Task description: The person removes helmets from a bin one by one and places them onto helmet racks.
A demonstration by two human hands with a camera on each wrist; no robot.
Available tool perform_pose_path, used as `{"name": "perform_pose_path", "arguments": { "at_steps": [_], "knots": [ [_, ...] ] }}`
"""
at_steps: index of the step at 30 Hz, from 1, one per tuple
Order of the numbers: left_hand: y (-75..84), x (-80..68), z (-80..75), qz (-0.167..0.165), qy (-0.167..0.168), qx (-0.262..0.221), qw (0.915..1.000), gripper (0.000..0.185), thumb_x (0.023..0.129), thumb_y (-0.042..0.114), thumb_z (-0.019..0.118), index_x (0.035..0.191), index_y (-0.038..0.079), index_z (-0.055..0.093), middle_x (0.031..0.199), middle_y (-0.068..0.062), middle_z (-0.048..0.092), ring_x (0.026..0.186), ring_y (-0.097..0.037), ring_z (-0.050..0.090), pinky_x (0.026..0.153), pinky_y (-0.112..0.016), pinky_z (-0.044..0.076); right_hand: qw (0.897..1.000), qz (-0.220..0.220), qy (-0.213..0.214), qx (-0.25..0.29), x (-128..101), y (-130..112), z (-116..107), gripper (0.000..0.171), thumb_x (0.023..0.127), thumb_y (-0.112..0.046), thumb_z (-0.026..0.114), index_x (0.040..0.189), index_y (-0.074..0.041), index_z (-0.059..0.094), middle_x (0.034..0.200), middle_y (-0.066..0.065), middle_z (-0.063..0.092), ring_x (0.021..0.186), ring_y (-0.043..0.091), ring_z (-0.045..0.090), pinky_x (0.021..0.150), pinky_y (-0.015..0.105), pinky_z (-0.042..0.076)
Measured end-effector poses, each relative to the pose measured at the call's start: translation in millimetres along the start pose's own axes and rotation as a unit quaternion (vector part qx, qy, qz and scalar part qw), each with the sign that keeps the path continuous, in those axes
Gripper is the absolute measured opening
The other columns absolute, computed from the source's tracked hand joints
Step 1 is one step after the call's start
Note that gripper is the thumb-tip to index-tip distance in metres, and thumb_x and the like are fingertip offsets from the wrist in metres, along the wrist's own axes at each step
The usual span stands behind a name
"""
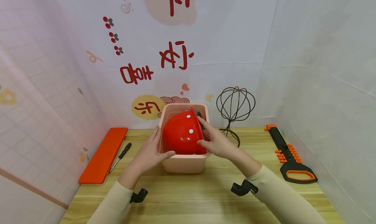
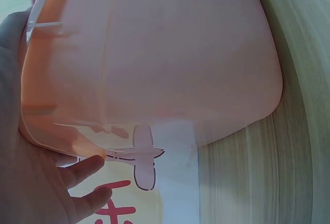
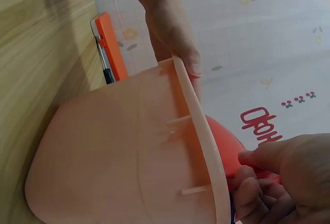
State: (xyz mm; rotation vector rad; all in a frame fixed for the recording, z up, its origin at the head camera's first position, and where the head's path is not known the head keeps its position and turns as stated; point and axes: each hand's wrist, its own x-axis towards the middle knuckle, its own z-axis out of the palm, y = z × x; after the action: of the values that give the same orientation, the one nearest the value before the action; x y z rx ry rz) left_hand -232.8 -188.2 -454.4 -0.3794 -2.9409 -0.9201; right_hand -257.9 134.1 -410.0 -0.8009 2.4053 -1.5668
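A pink plastic bin [image 1: 184, 163] stands mid-table on the wood. Inside it a red helmet [image 1: 180, 134] with white dots sits tilted, its dome facing me. My left hand [image 1: 157, 148] holds the bin's left wall, with the thumb hooked over the front rim. My right hand [image 1: 206, 135] grips the helmet's right edge, fingers curled over it. In the left wrist view the bin wall [image 2: 154, 53] fills the frame, with my left hand [image 2: 77, 182] against it. The right wrist view shows the bin [image 3: 118, 152], the helmet [image 3: 227, 141], my right hand [image 3: 260, 182] and my left hand [image 3: 175, 38].
An orange flat case [image 1: 102, 155] lies at the table's left edge, a black-handled screwdriver [image 1: 121, 154] beside it. A dark wire stand [image 1: 235, 108] rises just right of the bin. An orange-and-black hand tool [image 1: 289, 155] lies at the right. Backdrop sheets close off three sides.
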Motion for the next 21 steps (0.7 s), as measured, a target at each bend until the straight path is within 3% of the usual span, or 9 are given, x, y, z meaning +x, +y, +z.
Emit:
{"name": "perform_pose_path", "arguments": {
  "at_steps": [3, 6, 9, 12, 17, 21],
  "knots": [
    [0.2, 0.5, 0.2, 0.000, -0.001, -0.006, 1.0000, 0.130, 0.086, 0.085, 0.072, 0.180, 0.016, 0.013, 0.186, -0.008, 0.010, 0.164, -0.050, 0.027, 0.107, -0.077, 0.048, 0.999, 0.010, 0.015, 0.029, -4.0, 2.6, -2.7, 0.098, 0.104, -0.001, 0.074, 0.179, -0.035, 0.020, 0.146, 0.018, 0.067, 0.111, 0.035, 0.076, 0.079, 0.046, 0.069],
    [-0.5, 1.4, 0.5, 0.003, 0.000, -0.005, 1.0000, 0.130, 0.087, 0.084, 0.073, 0.180, 0.016, 0.012, 0.186, -0.007, 0.008, 0.164, -0.050, 0.026, 0.109, -0.077, 0.047, 0.998, 0.007, 0.029, 0.057, -7.8, 5.8, -6.7, 0.096, 0.106, -0.004, 0.074, 0.178, -0.040, 0.021, 0.148, 0.017, 0.067, 0.091, 0.034, 0.075, 0.068, 0.041, 0.068],
    [-0.8, 1.8, 0.5, 0.009, 0.001, -0.006, 0.9999, 0.130, 0.087, 0.083, 0.074, 0.180, 0.017, 0.011, 0.186, -0.007, 0.007, 0.164, -0.050, 0.026, 0.109, -0.077, 0.046, 0.996, -0.014, 0.045, 0.081, -10.8, 7.2, -11.0, 0.096, 0.106, -0.003, 0.073, 0.177, -0.043, 0.021, 0.143, 0.014, 0.071, 0.070, 0.033, 0.067, 0.058, 0.034, 0.062],
    [-0.9, 1.4, 0.2, 0.019, 0.005, -0.011, 0.9998, 0.130, 0.087, 0.083, 0.073, 0.180, 0.018, 0.009, 0.186, -0.009, 0.007, 0.164, -0.050, 0.025, 0.110, -0.078, 0.045, 0.992, -0.045, 0.059, 0.105, -12.5, 5.7, -14.7, 0.096, 0.107, -0.003, 0.073, 0.176, -0.044, 0.021, 0.136, 0.013, 0.074, 0.060, 0.035, 0.059, 0.054, 0.028, 0.057],
    [-1.2, -0.1, 0.4, 0.030, 0.007, -0.011, 0.9995, 0.131, 0.088, 0.082, 0.074, 0.179, 0.017, 0.006, 0.186, -0.011, 0.006, 0.165, -0.048, 0.024, 0.112, -0.076, 0.045, 0.984, -0.108, 0.080, 0.114, -13.7, 0.5, -18.6, 0.098, 0.107, 0.002, 0.070, 0.179, -0.036, 0.015, 0.130, 0.019, 0.075, 0.061, 0.043, 0.056, 0.051, 0.030, 0.055],
    [-1.0, -1.9, 0.4, 0.028, 0.005, -0.010, 0.9996, 0.131, 0.090, 0.078, 0.076, 0.179, 0.015, 0.005, 0.186, -0.010, 0.004, 0.166, -0.047, 0.023, 0.113, -0.074, 0.045, 0.977, -0.148, 0.104, 0.109, -14.9, -5.5, -20.5, 0.098, 0.106, 0.006, 0.067, 0.180, -0.031, 0.014, 0.127, 0.022, 0.075, 0.063, 0.036, 0.059, 0.052, 0.031, 0.057]
  ]
}}
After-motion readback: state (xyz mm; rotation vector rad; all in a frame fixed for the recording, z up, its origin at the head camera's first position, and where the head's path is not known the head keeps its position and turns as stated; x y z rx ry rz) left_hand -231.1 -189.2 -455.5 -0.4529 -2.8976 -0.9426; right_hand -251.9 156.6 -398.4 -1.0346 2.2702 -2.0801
